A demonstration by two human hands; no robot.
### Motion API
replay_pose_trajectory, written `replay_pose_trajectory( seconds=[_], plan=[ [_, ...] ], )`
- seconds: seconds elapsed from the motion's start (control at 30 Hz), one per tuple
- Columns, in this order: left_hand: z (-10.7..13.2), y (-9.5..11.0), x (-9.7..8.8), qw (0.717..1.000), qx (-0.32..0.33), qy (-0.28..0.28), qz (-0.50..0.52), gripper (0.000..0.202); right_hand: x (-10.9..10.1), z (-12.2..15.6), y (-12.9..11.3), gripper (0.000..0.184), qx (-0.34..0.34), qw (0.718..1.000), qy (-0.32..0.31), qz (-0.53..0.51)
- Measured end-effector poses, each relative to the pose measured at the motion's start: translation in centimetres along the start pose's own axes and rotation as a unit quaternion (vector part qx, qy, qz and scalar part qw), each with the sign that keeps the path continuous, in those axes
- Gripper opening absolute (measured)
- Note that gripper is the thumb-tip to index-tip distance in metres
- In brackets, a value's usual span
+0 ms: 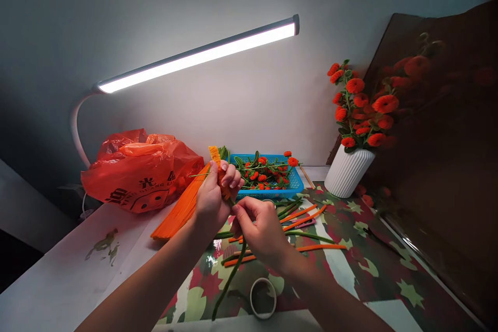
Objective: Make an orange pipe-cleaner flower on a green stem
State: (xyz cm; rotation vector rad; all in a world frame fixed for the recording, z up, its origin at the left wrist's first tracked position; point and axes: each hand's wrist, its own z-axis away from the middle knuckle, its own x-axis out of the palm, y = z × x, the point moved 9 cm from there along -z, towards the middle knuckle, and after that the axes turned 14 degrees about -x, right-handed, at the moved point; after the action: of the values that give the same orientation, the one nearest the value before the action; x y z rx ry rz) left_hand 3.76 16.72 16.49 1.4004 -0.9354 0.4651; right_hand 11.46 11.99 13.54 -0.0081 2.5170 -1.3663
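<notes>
My left hand (213, 192) is closed around an orange chenille-stem piece, mostly hidden by the fingers. Close against my left fingertips my right hand (260, 225) pinches a green chenille stem (233, 272), whose long end hangs down over the table. Behind my left hand lies a thick bundle of orange chenille stems (179, 210), with a yellow-orange tip (213, 153) showing above the thumb. Loose orange stems (321, 247) and green stems (311, 236) are spread under and beside my right hand.
A blue basket (299, 184) holds several red-orange flowers with green stems. At right stands a white ribbed vase (349, 172) of similar flowers (355, 85). A red plastic bag (136, 181) sits at left beneath a lit lamp (198, 57). A tape roll (252, 298) lies near the front edge.
</notes>
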Motion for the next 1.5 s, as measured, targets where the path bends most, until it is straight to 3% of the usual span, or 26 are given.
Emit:
replay_pose_trajectory(
  seconds=[0.83, 1.0, 1.2, 1.33, 1.5],
  plan=[
    [0.8, -1.4, 0.9, 0.999, 0.009, -0.035, -0.027, 0.034, -1.4, -0.6, -0.9, 0.03, -0.024, 0.999, 0.035, 0.005],
    [0.6, -0.4, 0.5, 0.999, 0.003, 0.007, -0.045, 0.03, -1.9, -0.7, -1.0, 0.029, -0.024, 0.999, 0.03, 0.015],
    [0.0, 2.6, -1.4, 0.994, 0.037, 0.102, -0.032, 0.02, -3.6, -1.0, -2.1, 0.025, -0.092, 0.986, 0.061, 0.127],
    [-0.2, 2.9, -0.7, 0.998, 0.017, 0.057, -0.006, 0.02, -3.6, -1.1, -1.8, 0.024, -0.087, 0.987, 0.053, 0.127],
    [0.1, 3.4, 0.1, 0.998, 0.005, 0.009, 0.056, 0.028, -1.5, -0.8, -0.5, 0.024, -0.013, 1.0, -0.021, 0.004]
  ],
)
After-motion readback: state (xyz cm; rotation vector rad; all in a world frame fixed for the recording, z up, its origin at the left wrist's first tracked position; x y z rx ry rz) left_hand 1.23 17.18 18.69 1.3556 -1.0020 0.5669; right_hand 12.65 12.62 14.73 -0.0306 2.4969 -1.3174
